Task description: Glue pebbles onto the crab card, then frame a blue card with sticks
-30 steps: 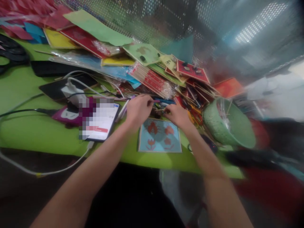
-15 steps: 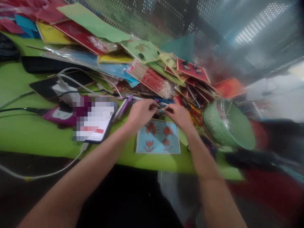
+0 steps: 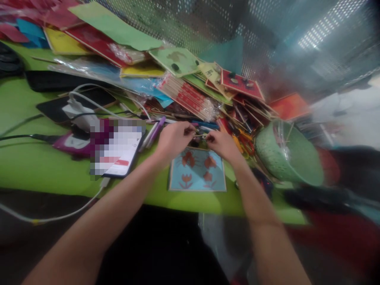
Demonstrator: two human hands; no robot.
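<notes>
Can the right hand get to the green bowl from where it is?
Probably yes. The right hand, pinching a thin stick, is close beside the green bowl, with only low clutter between them.

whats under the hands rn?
Below the left hand and right hand, which pinch what looks like a thin stick, lies a blue card with red cut-outs on the green table. The hands hide its top corners.

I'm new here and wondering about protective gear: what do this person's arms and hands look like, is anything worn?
The left forearm and right forearm are bare as far up as the picture reaches; no sleeve edge shows. The left hand and right hand are bare too: no gloves, and no watch, bracelet or ring can be made out, though the picture is blurred.
</notes>
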